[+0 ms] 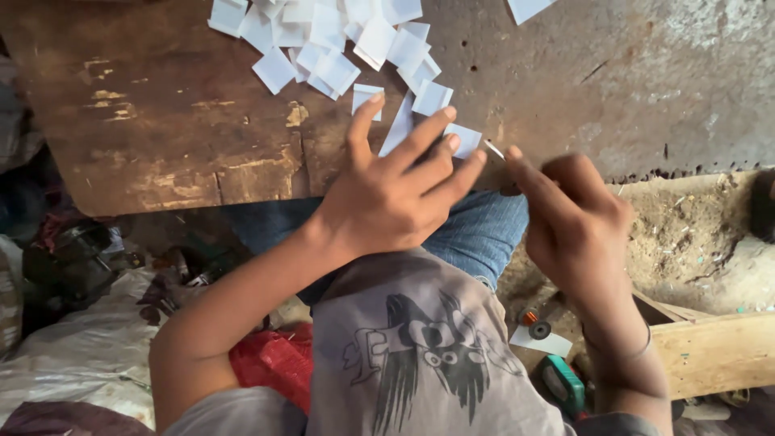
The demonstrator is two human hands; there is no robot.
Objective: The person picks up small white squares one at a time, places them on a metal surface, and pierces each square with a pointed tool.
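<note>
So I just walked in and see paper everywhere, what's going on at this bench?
A person sits at a worn wooden board. Their left hand lies spread flat on white paper slips at its near edge. The right hand holds a thin blade-like tool beside them, too blurred to identify. A pile of cut white paper pieces lies farther back.

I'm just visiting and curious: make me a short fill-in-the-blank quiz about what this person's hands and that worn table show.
1. The pile of small paper pieces on the wooden table is coloured ____.
2. The left hand lies with its fingers ____ over a few pieces.
3. The right hand pinches a thin ____ tool.
4. The person's trousers are ____ denim.

Missing words: white; spread; metal; blue
</note>
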